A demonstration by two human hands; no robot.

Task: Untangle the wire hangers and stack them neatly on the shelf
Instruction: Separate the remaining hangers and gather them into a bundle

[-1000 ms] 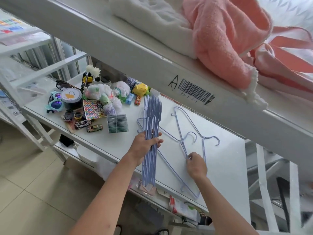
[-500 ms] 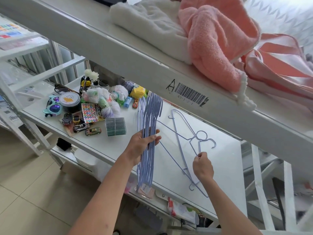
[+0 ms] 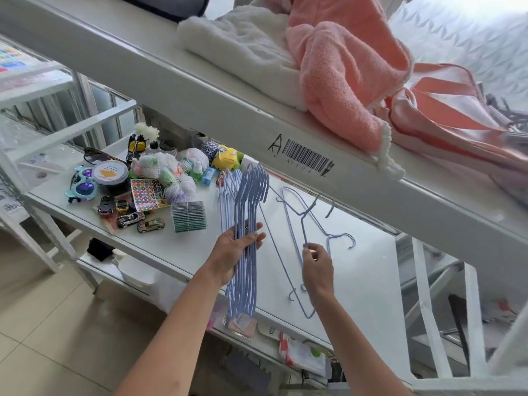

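Lying at the right hand's (image 3: 317, 267) twelve o'clock, a loose lilac wire hanger (image 3: 294, 224) is pinched; bundled lilac wire hangers (image 3: 245, 252) are clasped by the left hand (image 3: 234, 252).

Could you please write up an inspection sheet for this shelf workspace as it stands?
Surface: white middle shelf, bare on its right part.
Job's things: bundle of lilac wire hangers held upright; loose lilac wire hangers lying on the shelf.
Clutter: toy cars, sticker sheet, blue sunglasses, bagged bottles at left.
Grippers: left hand grips the bundle; right hand fingers pinch a loose hanger.
Cables: nothing seen.
Surroundings: pink towel on the upper shelf.
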